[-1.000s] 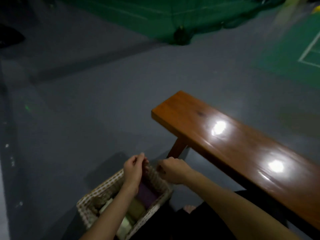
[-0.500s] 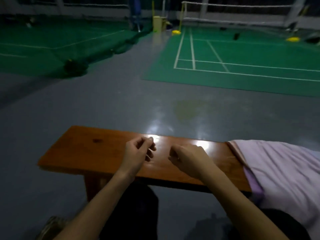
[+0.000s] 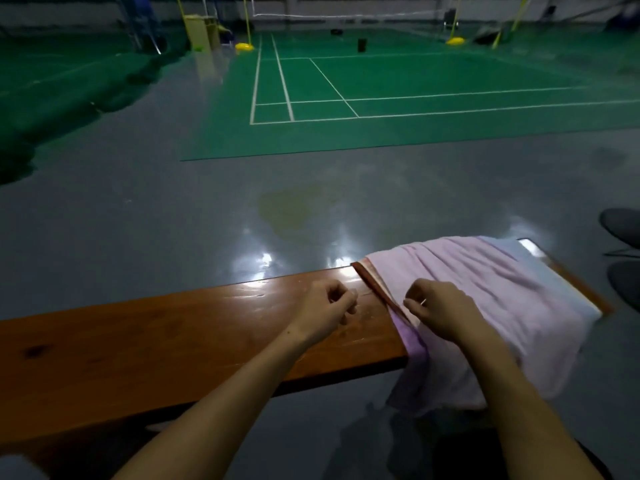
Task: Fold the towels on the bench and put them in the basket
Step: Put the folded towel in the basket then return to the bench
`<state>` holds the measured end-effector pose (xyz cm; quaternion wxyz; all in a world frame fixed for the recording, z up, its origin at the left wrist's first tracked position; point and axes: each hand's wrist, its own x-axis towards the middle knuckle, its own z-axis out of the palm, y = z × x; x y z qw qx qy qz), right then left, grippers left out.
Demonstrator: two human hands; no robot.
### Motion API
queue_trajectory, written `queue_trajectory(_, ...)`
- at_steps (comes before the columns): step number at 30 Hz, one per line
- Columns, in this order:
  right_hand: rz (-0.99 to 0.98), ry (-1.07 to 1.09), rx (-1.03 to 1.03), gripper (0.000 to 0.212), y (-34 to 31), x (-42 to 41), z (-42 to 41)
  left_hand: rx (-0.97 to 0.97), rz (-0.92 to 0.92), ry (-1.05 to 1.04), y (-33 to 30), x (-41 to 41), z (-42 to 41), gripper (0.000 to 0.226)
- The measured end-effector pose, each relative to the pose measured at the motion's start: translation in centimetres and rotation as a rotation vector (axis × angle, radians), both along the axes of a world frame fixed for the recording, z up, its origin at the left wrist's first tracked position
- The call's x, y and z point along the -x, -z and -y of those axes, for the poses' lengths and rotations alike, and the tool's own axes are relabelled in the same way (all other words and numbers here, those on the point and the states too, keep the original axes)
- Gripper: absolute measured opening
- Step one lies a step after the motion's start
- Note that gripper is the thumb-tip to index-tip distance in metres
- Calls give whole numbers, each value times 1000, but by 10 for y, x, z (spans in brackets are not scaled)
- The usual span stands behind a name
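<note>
While both sets of fingers are curled loosely with nothing in them, the right hand (image 3: 441,311) hangs over the near-left edge of the pink towel (image 3: 485,292), fingers (image 3: 414,303) just above the cloth; can't tell if they touch it yet. Left hand (image 3: 325,308) is half-clenched over bare wood of the table (image 3: 156,344), just beside the towel's left border.

Change vs a second ago: hands were down at the basket on the floor, at its rim, with folded cloth inside. Half a second back they were already up over the table, towel off to the right. Now the view has swung right and the hands have closed in on the towel. Reads as: one towel deposited, next pick starting.

Pink towel lies spread and rumpled across the table's right end, front part draping off the near edge. A pale blue layer (image 3: 540,268) shows under it on the far right, likely another towel.

Basket is out of view now, so contents unconfirmed. At least one towel left, probably two.
</note>
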<state>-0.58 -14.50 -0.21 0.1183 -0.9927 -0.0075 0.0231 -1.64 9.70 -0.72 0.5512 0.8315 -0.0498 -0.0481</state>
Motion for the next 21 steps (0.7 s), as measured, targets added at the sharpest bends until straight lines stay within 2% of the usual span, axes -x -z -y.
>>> queue_trajectory(3, -14, 56, -73, 20, 8, -11, 24, -17, -15, 2, 10, -14, 29, 24)
queue_trajectory(7, -75, 81, -30, 37, 23, -21, 44, -111, -50, 14, 33, -34, 63, 24)
queue_trajectory(11, -61, 84, 3, 23, 31, -29, 48, -265, -60, 37, 54, -49, 95, 31)
queue_trajectory(14, -46, 75, 14, 23, 33, -32, 47, -331, -57, 0, 62, -51, 113, 36)
queue_trajectory(18, -53, 42, -103, 21, 31, -30, 48, -266, -117, -40, 68, -55, 123, 29)
queue_trajectory(21, -46, 4, -190, 17, 28, -26, 46, -176, -168, 34, 65, -59, 120, 15)
